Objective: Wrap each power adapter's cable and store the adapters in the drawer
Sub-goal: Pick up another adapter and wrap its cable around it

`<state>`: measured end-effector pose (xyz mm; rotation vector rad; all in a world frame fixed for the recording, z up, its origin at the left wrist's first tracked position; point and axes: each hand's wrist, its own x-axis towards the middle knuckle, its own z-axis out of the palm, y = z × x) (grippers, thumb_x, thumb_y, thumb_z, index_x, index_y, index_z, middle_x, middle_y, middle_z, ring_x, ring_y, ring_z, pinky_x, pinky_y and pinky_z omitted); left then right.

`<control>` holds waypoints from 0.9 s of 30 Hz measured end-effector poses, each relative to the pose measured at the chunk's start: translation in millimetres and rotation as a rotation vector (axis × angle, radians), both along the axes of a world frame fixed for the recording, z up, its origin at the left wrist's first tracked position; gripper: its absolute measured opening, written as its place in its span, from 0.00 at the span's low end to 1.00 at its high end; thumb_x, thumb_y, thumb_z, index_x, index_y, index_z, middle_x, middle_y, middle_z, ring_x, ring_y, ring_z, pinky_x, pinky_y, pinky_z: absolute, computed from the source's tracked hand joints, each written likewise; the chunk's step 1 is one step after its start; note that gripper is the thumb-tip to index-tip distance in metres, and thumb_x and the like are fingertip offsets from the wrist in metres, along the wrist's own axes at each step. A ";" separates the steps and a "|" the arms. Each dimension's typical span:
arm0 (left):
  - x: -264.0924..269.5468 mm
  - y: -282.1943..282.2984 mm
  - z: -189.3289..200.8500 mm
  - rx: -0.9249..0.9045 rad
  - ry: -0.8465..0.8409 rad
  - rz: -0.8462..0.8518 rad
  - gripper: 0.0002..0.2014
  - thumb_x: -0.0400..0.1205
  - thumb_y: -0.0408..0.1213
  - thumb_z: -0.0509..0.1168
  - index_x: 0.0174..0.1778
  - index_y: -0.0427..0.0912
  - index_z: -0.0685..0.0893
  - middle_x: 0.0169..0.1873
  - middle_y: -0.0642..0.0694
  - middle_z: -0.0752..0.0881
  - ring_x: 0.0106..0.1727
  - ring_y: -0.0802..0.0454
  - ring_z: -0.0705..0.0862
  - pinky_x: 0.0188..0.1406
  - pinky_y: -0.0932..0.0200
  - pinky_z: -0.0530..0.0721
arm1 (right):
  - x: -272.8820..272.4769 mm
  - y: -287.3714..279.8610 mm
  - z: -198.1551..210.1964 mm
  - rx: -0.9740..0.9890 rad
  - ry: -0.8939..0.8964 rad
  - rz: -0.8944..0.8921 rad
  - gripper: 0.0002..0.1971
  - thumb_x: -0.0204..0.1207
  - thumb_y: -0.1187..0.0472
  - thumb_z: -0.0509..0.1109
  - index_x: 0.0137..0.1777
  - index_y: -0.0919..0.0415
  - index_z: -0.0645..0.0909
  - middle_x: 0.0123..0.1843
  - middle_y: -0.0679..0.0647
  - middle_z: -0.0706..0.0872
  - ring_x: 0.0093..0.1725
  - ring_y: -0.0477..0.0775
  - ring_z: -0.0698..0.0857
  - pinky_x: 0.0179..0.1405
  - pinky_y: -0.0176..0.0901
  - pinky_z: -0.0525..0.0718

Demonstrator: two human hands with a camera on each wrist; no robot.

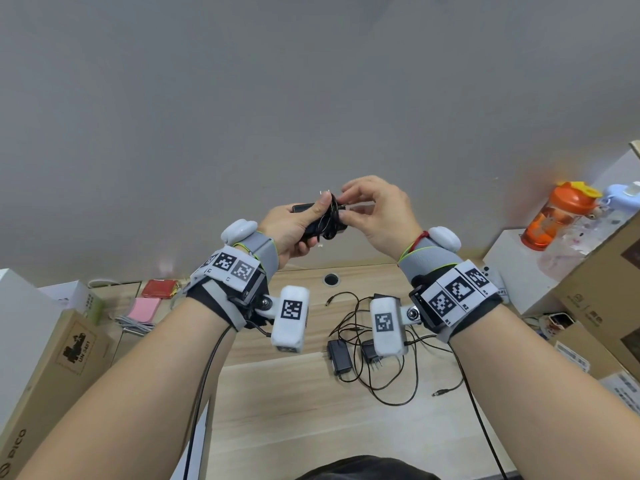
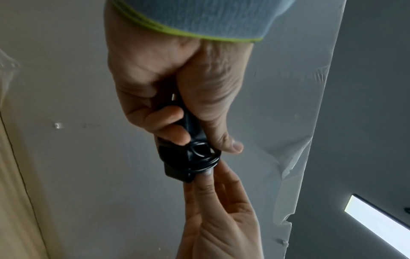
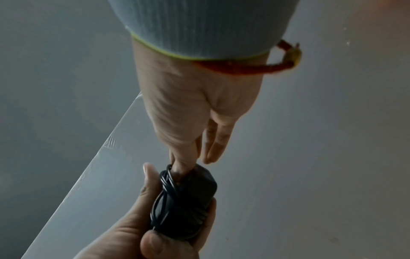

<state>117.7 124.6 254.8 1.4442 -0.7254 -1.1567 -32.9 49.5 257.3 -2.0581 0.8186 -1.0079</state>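
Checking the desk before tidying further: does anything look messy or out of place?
Yes: two black power adapters lie on the wooden desk with their thin black cables tangled and unwrapped. The adapter in the hands looks neatly wound.

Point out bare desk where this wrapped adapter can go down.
Free: the light wood desk in front of the person, left of the two loose adapters and their tangled cables. Crowded: the right edge, with cardboard boxes and an orange bottle; the far left, with a pink pouch and a box.
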 end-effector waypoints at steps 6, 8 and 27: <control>0.6 -1.1 -2.1 0.016 -0.025 -0.029 0.22 0.68 0.57 0.75 0.48 0.44 0.86 0.31 0.48 0.84 0.20 0.57 0.72 0.14 0.69 0.66 | -1.1 -8.5 -0.5 0.026 0.093 -0.076 0.09 0.74 0.65 0.77 0.46 0.52 0.80 0.42 0.49 0.91 0.47 0.51 0.91 0.58 0.54 0.86; 0.3 -1.0 -5.0 0.016 -0.047 -0.046 0.22 0.69 0.53 0.77 0.52 0.42 0.87 0.35 0.46 0.85 0.20 0.57 0.73 0.15 0.69 0.67 | -1.4 -9.4 -1.5 0.033 0.079 -0.095 0.10 0.75 0.65 0.75 0.47 0.52 0.78 0.41 0.48 0.91 0.48 0.54 0.91 0.59 0.58 0.85; -8.6 0.5 -1.6 -0.014 -0.346 -0.095 0.22 0.67 0.42 0.83 0.57 0.47 0.89 0.33 0.45 0.90 0.18 0.51 0.77 0.19 0.62 0.72 | -1.5 -6.7 -5.8 0.159 -0.032 -0.163 0.05 0.81 0.67 0.68 0.49 0.58 0.75 0.34 0.46 0.89 0.32 0.43 0.89 0.35 0.38 0.88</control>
